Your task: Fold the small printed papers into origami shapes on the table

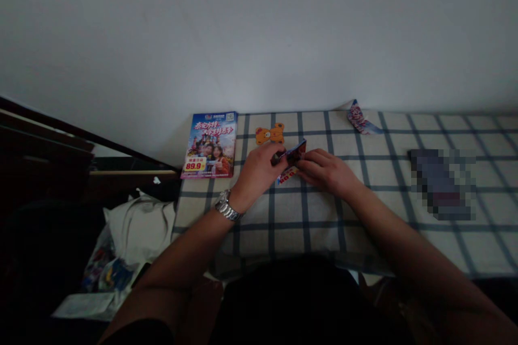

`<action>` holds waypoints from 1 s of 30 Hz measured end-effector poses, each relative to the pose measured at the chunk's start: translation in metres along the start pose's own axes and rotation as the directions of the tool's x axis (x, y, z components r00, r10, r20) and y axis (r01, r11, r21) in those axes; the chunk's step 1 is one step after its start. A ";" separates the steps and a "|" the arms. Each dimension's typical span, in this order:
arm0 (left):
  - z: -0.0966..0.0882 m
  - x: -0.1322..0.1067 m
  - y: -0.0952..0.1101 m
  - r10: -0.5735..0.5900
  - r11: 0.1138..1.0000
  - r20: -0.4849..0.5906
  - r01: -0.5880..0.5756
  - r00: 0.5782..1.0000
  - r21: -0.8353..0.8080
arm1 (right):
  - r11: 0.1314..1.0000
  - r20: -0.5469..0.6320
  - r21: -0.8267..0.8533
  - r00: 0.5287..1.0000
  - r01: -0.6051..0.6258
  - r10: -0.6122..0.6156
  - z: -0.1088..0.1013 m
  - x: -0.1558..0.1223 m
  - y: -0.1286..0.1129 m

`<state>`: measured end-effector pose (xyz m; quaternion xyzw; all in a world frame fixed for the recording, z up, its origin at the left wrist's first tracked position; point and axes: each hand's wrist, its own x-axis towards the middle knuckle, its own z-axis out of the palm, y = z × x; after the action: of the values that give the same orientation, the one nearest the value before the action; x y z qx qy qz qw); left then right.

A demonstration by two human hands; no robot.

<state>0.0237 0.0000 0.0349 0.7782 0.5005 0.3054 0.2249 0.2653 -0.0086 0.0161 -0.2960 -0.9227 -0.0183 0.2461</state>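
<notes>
Leftward, colourful contents (116, 275) in bag (140, 226); fingers (315, 158) of both hands (258, 168) (332, 173) pinched on folded leaflet (298, 152)

folded paper (297, 154) partly hidden by left hand (263, 166) and right hand (331, 173), bottom print on flyer (210, 145) too small to read, dark object (439, 180) blurred into pixels, desk (390, 167) cut off at right

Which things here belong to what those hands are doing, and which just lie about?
In the job: left hand, right hand, printed paper they hold; probably the similarly printed flyer and folded piece by the wall.

Seemingly lying about: bear figure, pixelated object, white bag.
</notes>
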 end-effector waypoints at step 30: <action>0.007 0.000 -0.031 0.011 0.977 0.090 0.008 0.996 -0.211 | 0.975 -0.064 0.211 0.995 -0.065 0.081 0.004 -0.010 0.013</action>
<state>0.0092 0.0118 0.0095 0.7633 0.4539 0.3214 0.3287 0.2776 -0.0028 0.0066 -0.3014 -0.8985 0.0771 0.3097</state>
